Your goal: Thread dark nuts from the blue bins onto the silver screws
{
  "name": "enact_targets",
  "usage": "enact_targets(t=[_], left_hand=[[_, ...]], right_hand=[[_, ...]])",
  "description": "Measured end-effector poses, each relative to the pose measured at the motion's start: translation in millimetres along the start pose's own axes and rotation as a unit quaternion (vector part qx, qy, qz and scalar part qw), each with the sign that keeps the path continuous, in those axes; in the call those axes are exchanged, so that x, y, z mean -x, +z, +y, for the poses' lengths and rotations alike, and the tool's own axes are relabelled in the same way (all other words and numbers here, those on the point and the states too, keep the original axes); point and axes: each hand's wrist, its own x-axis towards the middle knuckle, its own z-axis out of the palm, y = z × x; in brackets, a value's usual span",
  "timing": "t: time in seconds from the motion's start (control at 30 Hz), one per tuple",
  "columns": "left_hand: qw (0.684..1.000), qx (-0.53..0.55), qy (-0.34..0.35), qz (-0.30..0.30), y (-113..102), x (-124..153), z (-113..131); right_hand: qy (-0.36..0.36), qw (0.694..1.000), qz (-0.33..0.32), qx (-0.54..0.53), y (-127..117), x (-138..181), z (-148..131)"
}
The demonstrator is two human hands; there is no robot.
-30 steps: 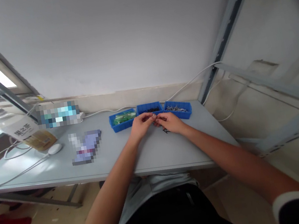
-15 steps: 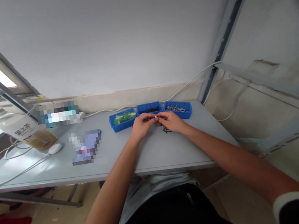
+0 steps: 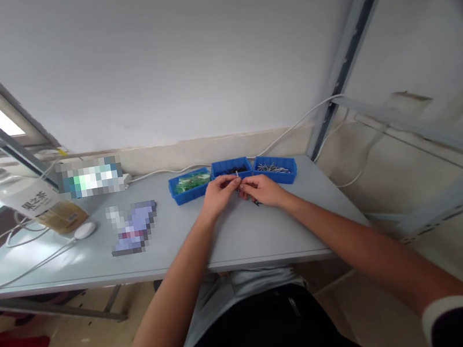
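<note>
My left hand (image 3: 218,195) and my right hand (image 3: 263,189) meet over the grey table (image 3: 180,240), fingertips pinched together on a tiny pale part (image 3: 238,181) too small to name. Just behind them stand three blue trays in a row: the left tray (image 3: 190,185) holds green pieces, the middle tray (image 3: 231,168) holds dark pieces, the right tray (image 3: 276,169) holds thin metal pins. A small dark piece (image 3: 256,202) lies on the table under my right hand.
A drink bottle (image 3: 33,200) lies tilted at the far left beside a white mouse (image 3: 84,230) and white cables. A blurred flat item (image 3: 133,227) lies left of centre. A metal shelf post (image 3: 345,56) rises at the right. The table's front edge is close to my lap.
Both hands stayed in place in front of the trays; the fingertips shifted slightly around the tiny part between them.
</note>
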Motion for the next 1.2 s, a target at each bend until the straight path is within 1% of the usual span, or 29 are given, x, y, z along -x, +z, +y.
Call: enact_targets(t=[0.23,0.37,0.47,0.57,0.67,0.77,0.97,1.1,1.2], left_hand=[[1.000,-0.004,-0.002,0.002,0.2,0.6,0.3],[0.999,-0.014,0.031,-0.008,-0.9,-0.7,-1.9],[0.997,-0.036,0.055,-0.028,-2.0,-1.3,-2.0],[0.995,-0.048,0.077,-0.032,-2.3,-1.2,-0.7],[0.994,-0.048,0.091,-0.029,-2.0,-1.0,0.0],[0.994,-0.046,0.096,-0.034,-1.8,-1.2,-1.3],[0.995,-0.050,0.083,-0.018,-2.7,-2.3,-4.1],[0.997,-0.047,0.056,-0.013,-2.3,-1.8,-2.7],[0.999,-0.034,0.025,-0.003,-1.3,-1.3,-2.0]], right_hand=[[-0.002,1.000,0.004,0.008,1.1,0.8,-2.2],[0.011,1.000,0.020,-0.002,0.1,-0.7,1.0],[0.005,0.999,0.043,-0.010,-1.1,-2.6,4.2],[-0.003,0.998,0.061,-0.012,-2.2,-3.7,6.0],[-0.003,0.998,0.058,-0.014,-3.0,-3.3,5.3],[-0.002,0.999,0.037,-0.010,-2.9,-2.1,2.8],[0.014,0.999,0.008,-0.032,-0.2,0.7,-3.7],[0.013,1.000,-0.003,-0.027,0.8,1.2,-4.8],[0.016,1.000,0.003,-0.021,0.7,0.8,-3.6]])
